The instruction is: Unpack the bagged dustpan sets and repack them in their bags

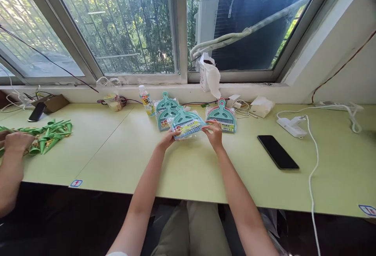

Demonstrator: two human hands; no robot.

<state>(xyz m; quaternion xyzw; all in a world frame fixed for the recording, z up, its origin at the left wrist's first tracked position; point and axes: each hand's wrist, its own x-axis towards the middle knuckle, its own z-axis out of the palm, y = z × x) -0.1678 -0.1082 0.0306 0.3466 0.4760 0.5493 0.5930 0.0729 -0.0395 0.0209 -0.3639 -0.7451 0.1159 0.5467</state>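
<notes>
Head view: left hand and right hand grip opposite ends of wrapped dustpan set, held over bench nearer back edge than front. Judged light, stiff; film likely slippery, hardly fragile. Best hold: ends of wide edge, or handle. Bench pale green, flat; phone toward right. Window beyond back edge.

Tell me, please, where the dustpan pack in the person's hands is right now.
In the head view, the dustpan pack is near the middle, between the left hand and the right hand; the drink bottle stands behind it to the left.
</notes>
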